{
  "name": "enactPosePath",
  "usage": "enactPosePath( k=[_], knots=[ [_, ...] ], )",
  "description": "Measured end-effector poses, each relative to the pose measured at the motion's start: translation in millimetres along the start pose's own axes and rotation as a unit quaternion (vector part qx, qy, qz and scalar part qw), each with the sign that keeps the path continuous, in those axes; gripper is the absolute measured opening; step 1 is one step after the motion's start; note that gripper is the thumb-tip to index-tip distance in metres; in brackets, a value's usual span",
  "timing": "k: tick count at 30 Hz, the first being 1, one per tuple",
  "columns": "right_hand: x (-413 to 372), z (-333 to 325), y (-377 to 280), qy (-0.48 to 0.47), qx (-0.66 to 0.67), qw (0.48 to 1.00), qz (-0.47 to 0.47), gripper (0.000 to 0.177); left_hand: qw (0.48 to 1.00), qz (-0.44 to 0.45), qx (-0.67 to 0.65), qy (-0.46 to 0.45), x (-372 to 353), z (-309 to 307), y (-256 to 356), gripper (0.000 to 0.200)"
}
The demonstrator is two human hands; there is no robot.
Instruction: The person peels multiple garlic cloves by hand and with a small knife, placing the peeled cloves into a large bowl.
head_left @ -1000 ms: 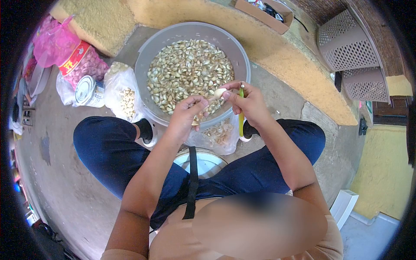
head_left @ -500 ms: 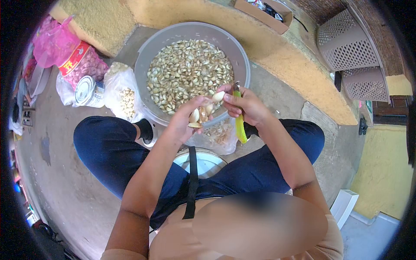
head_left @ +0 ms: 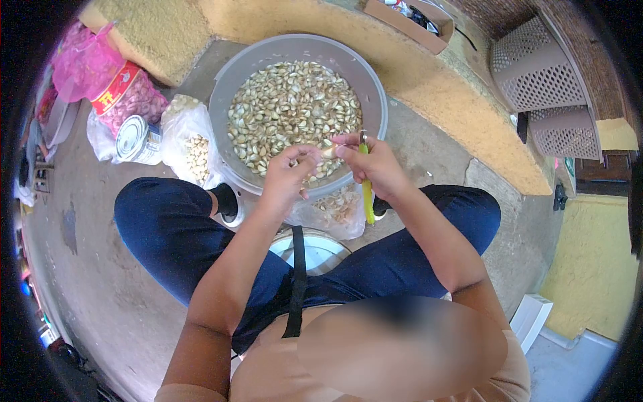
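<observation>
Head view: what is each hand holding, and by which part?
The right hand grips a yellow-handled knife high on its handle; its thumb and the fingertips of the left hand pinch a garlic clove between them.

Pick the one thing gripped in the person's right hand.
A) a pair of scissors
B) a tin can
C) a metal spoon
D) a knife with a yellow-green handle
D: the right hand is closed round a knife whose yellow-green handle hangs below the fist, with a bit of metal showing above the fingers, next to the garlic clove that the left hand pinches over the grey basin.
</observation>
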State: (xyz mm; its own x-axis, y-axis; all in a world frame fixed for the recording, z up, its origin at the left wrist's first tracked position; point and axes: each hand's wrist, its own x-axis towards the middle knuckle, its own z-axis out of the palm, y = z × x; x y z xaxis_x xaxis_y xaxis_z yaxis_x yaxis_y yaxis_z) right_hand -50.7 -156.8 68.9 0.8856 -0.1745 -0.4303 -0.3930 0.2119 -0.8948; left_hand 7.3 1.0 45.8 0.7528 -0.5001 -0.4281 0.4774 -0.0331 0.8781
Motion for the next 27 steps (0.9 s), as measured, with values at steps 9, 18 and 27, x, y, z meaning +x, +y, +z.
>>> enactPosePath(
  k=[9, 18, 27],
  knots=[
    [1.7, 10.8, 22.4, 0.049, 0.036, 0.998, -0.026, 0.029, 0.996, 0.045, 0.071, 0.026, 4.0, -0.4, -9.1, 0.015],
    [-3.4, 13.5, 14.3, 0.001, -0.158, 0.985, -0.071, 0.032, 0.995, -0.003, 0.075, -0.068, 3.6, -4.6, -0.3, 0.017],
    [1.6, 2.9, 14.6, -0.045, -0.128, 0.99, -0.038, 0.027, 0.99, -0.066, 0.043, -0.121, 3.3, -6.9, 7.8, 0.02]
  ],
)
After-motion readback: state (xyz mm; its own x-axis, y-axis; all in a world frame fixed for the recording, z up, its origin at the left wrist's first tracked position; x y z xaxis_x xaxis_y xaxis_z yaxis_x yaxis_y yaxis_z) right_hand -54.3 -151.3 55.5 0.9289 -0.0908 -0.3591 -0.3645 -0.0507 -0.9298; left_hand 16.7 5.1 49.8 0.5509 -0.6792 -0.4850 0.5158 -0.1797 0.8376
